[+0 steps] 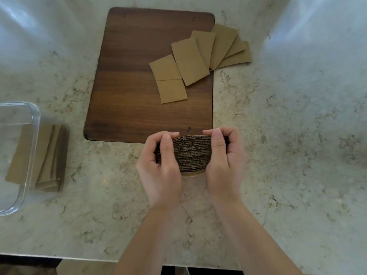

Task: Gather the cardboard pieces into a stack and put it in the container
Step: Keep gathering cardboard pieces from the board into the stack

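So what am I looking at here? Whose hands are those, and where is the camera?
There is no machine: a person wears a camera on the head, looking down at a marble counter. The left hand and right hand squeeze a stack of cardboard pieces between them, edges facing us. More loose cardboard pieces lie fanned on and partly off a wooden cutting board. At the left edge sits a clear glass container with cardboard already inside.
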Demonstrator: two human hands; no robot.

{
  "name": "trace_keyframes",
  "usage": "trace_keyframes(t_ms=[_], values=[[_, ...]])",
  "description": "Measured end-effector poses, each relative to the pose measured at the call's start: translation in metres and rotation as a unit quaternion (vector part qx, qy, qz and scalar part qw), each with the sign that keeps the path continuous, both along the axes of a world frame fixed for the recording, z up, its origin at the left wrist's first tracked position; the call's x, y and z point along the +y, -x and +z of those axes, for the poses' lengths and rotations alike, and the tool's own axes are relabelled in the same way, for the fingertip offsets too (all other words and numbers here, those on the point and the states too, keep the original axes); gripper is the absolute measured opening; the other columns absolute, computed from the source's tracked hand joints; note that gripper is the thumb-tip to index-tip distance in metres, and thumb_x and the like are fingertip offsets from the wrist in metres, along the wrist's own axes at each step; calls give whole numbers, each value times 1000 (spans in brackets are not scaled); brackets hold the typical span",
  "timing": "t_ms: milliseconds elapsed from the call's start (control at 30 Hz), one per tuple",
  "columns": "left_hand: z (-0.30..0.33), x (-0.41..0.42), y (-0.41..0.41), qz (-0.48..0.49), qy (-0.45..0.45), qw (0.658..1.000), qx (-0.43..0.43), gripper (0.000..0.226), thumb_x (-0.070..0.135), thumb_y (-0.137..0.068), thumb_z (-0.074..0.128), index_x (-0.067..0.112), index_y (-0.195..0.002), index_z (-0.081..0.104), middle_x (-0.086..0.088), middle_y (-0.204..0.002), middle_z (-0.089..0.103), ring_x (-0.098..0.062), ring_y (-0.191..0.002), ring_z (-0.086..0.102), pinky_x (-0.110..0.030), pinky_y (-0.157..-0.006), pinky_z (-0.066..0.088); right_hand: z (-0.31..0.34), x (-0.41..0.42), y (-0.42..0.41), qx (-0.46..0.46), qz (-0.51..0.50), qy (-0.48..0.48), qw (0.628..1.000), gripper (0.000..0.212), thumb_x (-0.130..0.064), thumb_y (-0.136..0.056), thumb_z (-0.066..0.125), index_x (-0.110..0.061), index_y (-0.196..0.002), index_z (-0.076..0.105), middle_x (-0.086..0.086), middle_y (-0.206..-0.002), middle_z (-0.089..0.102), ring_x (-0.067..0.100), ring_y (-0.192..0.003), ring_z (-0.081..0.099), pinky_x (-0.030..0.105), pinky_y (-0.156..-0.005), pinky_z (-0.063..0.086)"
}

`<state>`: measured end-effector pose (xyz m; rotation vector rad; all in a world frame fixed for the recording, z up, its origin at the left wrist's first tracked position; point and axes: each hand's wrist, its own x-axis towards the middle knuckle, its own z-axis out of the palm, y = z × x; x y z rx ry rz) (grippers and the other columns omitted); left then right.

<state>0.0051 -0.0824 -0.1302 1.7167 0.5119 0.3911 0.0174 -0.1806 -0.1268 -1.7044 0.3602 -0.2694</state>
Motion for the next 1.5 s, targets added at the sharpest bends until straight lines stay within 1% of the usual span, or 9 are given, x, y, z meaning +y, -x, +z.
trace_keyframes(t_ms=[200,600,800,900,1000,1133,1200,1300,1500], values=[[6,1,0,-26,-16,999,23,29,37,-103,44,34,-91,71,18,-84,74,-8,-80,71,-46,-63,62,2,1,0,41,2,15,999,28,-34,-101,41,-21,-95,65,-8,-87,67,10,-80,64,26,-64,52],[-3,-1,-5,-14,-15,1000,15,34,32,-102,44,23,-85,72,14,-83,74,-2,-76,71,-16,-53,54,-3,4,-2,56,-19,15,998,30,-30,-101,41,-17,-92,65,-8,-82,66,3,-76,63,17,-60,47],[-1,0,-5,-12,-29,999,22,38,37,-102,43,23,-86,74,11,-81,73,-10,-71,68,-31,-52,55,16,-21,-13,100,110,18,989,17,-27,-101,53,-23,-93,68,-4,-86,70,6,-79,66,24,-66,53],[3,-2,-5,-5,-22,1000,12,38,37,-101,43,22,-86,75,-3,-74,68,-32,-69,61,-49,-51,47,36,-37,-53,96,67,22,993,13,-15,-99,61,-23,-99,71,-5,-96,73,-3,-81,65,12,-72,50],[3,-2,-5,-8,-24,1000,16,39,39,-100,43,20,-87,75,-9,-72,65,-38,-70,58,-54,-51,45,51,-39,-121,100,19,72,992,17,-21,-96,63,-23,-112,69,-14,-104,69,1,-96,66,19,-83,50],[8,-1,-5,-9,-16,1000,18,41,43,-99,43,20,-88,75,-9,-69,63,-38,-67,55,-52,-49,41,46,-15,-194,175,80,209,959,16,-29,-91,64,-19,-95,53,-7,-87,54,10,-76,54,19,-60,41],[7,-1,-4,-10,-15,999,26,41,44,-99,42,21,-88,75,-7,-70,65,-36,-67,57,-52,-50,43,39,0,-210,209,99,308,923,44,-41,-86,74,-13,-115,57,7,-112,62,25,-106,59,34,-83,51],[6,-1,-4,-13,-16,999,43,41,46,-99,42,22,-89,75,-5,-69,66,-33,-64,59,-53,-51,47,34,11,-223,250,87,381,886,88,-54,-76,83,-5,-140,47,14,-141,56,35,-133,48,46,-108,39],[4,-1,-4,-14,-11,998,61,38,36,-102,45,19,-91,76,1,-80,74,-17,-72,68,-40,-60,55,42,13,-219,254,113,363,890,50,-47,-94,63,-11,-128,59,14,-139,52,36,-130,45,50,-105,34]])
